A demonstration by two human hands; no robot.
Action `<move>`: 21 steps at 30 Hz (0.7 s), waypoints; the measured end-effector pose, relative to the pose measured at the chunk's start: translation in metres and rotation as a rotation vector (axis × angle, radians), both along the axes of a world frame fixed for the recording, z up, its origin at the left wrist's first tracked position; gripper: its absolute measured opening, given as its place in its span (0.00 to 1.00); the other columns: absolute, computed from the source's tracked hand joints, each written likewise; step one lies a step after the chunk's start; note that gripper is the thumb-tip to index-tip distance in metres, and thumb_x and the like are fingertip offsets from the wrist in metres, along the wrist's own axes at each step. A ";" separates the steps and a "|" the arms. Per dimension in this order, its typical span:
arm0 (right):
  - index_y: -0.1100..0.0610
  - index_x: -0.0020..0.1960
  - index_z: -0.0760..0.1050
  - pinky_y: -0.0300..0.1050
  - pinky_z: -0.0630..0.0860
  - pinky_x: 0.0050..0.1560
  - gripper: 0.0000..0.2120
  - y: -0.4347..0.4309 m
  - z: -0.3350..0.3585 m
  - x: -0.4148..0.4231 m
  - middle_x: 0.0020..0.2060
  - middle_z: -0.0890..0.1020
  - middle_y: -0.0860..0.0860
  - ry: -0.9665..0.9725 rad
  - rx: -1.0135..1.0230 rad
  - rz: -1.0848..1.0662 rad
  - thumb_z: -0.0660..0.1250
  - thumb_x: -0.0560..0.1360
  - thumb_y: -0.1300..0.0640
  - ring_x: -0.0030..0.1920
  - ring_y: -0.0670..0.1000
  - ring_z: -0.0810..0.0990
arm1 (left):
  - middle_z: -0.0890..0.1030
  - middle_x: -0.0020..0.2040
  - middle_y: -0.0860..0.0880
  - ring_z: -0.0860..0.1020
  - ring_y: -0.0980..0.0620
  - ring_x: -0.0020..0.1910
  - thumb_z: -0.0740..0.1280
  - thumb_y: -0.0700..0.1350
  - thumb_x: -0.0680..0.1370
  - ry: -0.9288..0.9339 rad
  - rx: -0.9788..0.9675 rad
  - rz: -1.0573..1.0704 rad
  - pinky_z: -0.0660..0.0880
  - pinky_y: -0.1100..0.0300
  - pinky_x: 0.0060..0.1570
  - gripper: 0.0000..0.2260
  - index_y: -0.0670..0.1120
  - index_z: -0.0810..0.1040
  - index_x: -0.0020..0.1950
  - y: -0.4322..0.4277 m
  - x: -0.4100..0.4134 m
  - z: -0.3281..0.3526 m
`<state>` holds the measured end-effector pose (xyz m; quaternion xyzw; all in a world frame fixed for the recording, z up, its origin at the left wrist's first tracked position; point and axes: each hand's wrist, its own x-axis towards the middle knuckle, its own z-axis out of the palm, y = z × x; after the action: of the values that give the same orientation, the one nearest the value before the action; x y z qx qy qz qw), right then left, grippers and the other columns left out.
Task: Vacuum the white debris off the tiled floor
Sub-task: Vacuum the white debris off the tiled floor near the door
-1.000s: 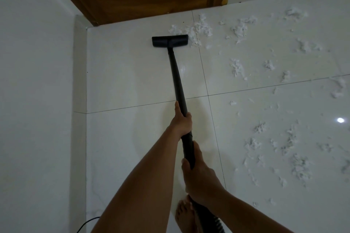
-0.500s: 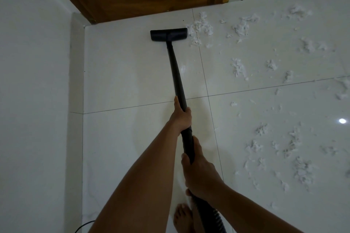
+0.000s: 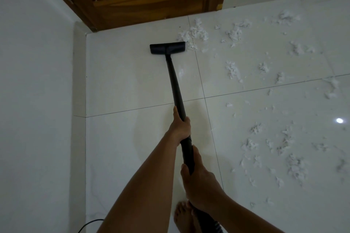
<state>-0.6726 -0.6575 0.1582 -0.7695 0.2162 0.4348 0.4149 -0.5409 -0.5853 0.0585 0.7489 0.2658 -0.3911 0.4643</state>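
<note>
Fingers of left hand (image 3: 180, 126) and right hand (image 3: 199, 185) grasp the vacuum wand (image 3: 175, 81), nozzle (image 3: 167, 47) seemingly touching debris (image 3: 193, 34).

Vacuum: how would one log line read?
left hand, right hand: gripping wand | nozzle: on floor, beside white debris | task: unfinished

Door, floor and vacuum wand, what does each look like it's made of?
Door: wood, likely varnished; warm brown slats with visible grain. Floor: glazed ceramic or porcelain tile, glossy; thin grout lines and a bright light reflection. Wand: matte black tube, probably plastic, possibly painted metal; the look leaves it open.
</note>
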 end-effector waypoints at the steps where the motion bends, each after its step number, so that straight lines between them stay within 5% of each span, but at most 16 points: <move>1: 0.32 0.77 0.35 0.54 0.85 0.48 0.30 -0.001 0.003 -0.003 0.40 0.84 0.50 0.001 -0.012 0.008 0.50 0.84 0.42 0.31 0.48 0.83 | 0.78 0.58 0.39 0.78 0.49 0.40 0.54 0.52 0.85 0.004 -0.005 0.007 0.81 0.46 0.53 0.31 0.63 0.36 0.80 -0.001 -0.005 0.003; 8: 0.36 0.79 0.36 0.54 0.85 0.48 0.30 -0.007 0.024 -0.001 0.45 0.84 0.51 -0.018 -0.008 0.022 0.51 0.85 0.45 0.35 0.50 0.84 | 0.79 0.59 0.40 0.78 0.49 0.42 0.54 0.52 0.85 0.040 -0.010 0.010 0.80 0.44 0.56 0.31 0.63 0.36 0.80 -0.005 -0.006 0.020; 12: 0.37 0.80 0.35 0.45 0.84 0.39 0.30 -0.008 0.024 0.008 0.45 0.83 0.50 -0.005 0.009 -0.014 0.51 0.85 0.45 0.32 0.48 0.84 | 0.77 0.56 0.43 0.78 0.49 0.42 0.54 0.51 0.85 0.041 -0.003 -0.003 0.80 0.46 0.55 0.31 0.61 0.35 0.80 -0.007 0.005 0.021; 16: 0.31 0.76 0.37 0.55 0.86 0.44 0.28 -0.004 0.016 0.018 0.44 0.83 0.50 0.007 0.026 -0.070 0.51 0.84 0.42 0.35 0.51 0.86 | 0.78 0.53 0.41 0.78 0.49 0.41 0.54 0.51 0.85 0.038 -0.006 -0.004 0.80 0.45 0.56 0.31 0.62 0.36 0.80 -0.006 0.017 0.013; 21: 0.33 0.78 0.37 0.51 0.86 0.39 0.30 -0.003 0.015 0.036 0.43 0.82 0.52 0.018 0.056 -0.108 0.52 0.85 0.44 0.32 0.49 0.84 | 0.79 0.58 0.38 0.77 0.48 0.41 0.54 0.51 0.85 0.035 -0.005 -0.020 0.80 0.44 0.56 0.31 0.63 0.36 0.80 -0.006 0.038 0.008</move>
<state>-0.6362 -0.6604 0.1732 -0.7409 0.2489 0.4244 0.4573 -0.5032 -0.5911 0.0664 0.7435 0.2654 -0.4094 0.4574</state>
